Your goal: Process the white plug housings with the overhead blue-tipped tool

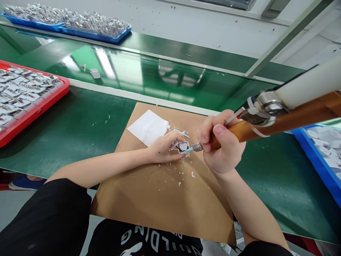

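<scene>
My left hand [165, 147] holds a small white plastic casing [183, 147] between thumb and fingers, its open side with dark and red wires facing up. Wrapped around the orange-brown barrel of a glue dispensing gun [247, 131] is my right hand [222, 142]. The gun's pale blue nozzle [188, 149] reaches the casing's right edge from a metal collar. Beneath both hands lies a sheet of brown cardboard [160, 192], scattered with white scraps. A white paper [148, 128] rests on it beside my left hand, and a thin light-blue pointed piece [181, 133] lies just behind my fingers.
A red tray [60, 95] of white parts stands at left, and a blue tray [313, 156] of white pieces at right. Blue trays [117, 38] heaped with parts sit at the back left. One wired white part [95, 73] lies on the green belt [128, 74].
</scene>
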A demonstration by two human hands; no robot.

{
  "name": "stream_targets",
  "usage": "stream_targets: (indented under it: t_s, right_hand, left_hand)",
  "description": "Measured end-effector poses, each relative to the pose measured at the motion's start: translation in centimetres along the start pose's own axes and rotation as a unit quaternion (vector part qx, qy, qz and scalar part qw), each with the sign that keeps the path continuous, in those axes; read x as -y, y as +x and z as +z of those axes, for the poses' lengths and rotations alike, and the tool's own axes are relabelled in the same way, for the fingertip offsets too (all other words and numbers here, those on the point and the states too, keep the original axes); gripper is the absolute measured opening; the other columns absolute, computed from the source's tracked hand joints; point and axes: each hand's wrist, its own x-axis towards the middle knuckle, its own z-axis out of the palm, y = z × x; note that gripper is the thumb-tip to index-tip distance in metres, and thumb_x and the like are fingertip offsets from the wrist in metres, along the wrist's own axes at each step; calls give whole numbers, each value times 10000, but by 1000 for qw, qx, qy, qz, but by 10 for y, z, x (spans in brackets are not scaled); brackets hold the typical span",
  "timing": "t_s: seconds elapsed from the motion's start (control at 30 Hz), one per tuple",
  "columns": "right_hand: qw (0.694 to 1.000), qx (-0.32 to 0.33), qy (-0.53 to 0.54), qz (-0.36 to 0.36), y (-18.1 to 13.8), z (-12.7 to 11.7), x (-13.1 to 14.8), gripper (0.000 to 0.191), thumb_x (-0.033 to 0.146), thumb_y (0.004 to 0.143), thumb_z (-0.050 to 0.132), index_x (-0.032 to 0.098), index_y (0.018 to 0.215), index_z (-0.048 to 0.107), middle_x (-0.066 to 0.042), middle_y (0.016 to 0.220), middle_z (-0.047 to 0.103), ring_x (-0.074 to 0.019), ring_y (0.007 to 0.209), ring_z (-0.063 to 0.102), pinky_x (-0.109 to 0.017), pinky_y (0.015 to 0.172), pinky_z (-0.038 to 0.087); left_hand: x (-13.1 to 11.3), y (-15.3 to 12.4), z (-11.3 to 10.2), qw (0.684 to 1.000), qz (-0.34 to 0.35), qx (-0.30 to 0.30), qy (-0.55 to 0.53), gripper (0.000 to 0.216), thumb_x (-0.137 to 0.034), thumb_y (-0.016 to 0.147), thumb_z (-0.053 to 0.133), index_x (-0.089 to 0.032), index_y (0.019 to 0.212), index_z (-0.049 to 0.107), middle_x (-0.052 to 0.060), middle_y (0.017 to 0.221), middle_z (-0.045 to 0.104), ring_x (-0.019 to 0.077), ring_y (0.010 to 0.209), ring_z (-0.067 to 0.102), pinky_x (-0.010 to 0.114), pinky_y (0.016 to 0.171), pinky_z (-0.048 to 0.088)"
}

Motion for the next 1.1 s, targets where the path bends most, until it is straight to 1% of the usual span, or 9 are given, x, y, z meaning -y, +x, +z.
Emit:
stream_targets:
  t_s: [0.13,0.3,0.5,0.7,0.93,1.1]
  right_hand:
    - [1000,7,12,-13,0,0,0,212,258,787,630,212,600,541,45,457,455,-69,322,330,-268,350,257]
    - [1000,-8,-20,-5,0,0,0,203,253,771,589,200,588,519,43,462,461,-62,320,334,-257,338,256]
    - [1000,-9,-17,-11,1,-3,-1,173,229,781,576,207,616,528,38,487,471,-69,337,345,-253,330,250]
    - [1000,-1,1,-10,1,-4,-2,181,206,791,578,206,615,532,41,493,482,-65,345,348,-256,337,257]
    - [1000,-3,-3,-17,3,-5,-4,194,222,782,590,211,598,529,46,479,485,-63,336,338,-268,348,240]
    - [1000,-1,1,-19,4,-5,-4,244,256,786,638,215,576,522,44,470,472,-64,332,329,-267,355,224]
  left_hand:
    - [-1,1,0,1000,3,-2,7,270,-236,805,668,-196,1007,494,81,949,622,178,859,610,290,686,508]
    - [-1,1,-1,1000,-3,6,24,266,-213,795,639,-202,1007,480,59,919,606,168,811,575,294,694,495]
    - [-1,0,-1,999,-28,18,25,314,-158,735,625,-201,1005,470,47,903,577,153,749,545,273,640,469]
    - [-1,0,-2,999,0,7,48,357,-127,700,611,-200,1029,496,55,913,581,166,782,541,277,634,460]
    - [-1,0,-2,999,-2,4,50,346,-152,722,614,-194,1049,511,59,918,592,167,793,554,281,643,471]
    - [1,-1,-1,999,3,-21,32,341,-198,770,643,-193,1063,468,43,905,590,131,721,542,243,595,447]
